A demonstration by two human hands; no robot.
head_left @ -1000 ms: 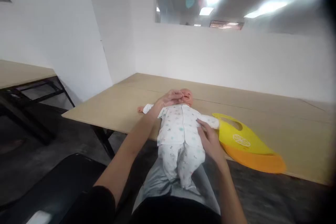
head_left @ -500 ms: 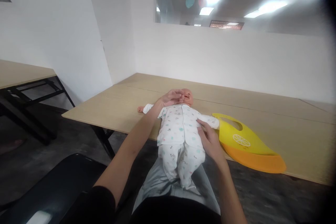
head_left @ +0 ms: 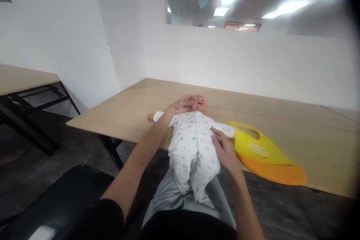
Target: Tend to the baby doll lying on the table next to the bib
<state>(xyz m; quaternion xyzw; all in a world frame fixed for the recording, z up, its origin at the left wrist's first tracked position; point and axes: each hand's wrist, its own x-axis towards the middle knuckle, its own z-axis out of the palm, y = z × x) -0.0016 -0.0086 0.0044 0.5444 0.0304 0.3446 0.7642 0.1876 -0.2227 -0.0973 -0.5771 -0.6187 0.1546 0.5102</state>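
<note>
At frame centre the left hand (head_left: pixel 184 104) stays cupped against the head of the baby doll in white printed pyjamas (head_left: pixel 194 138), fingers curled; nothing has shifted in the last second. The doll lies half on the light wooden desk (head_left: pixel 281 120), legs on the lap. The right hand (head_left: pixel 225 150) rests flat, fingers pressed together, on its side. Right: a yellow-and-orange silicone bib (head_left: pixel 264 155).

Wooden tabletop (head_left: pixel 281 116) by the wall
A doll (head_left: pixel 194 135) lies at its near edge, a yellow bib (head_left: pixel 261 153) just beside it.
</note>
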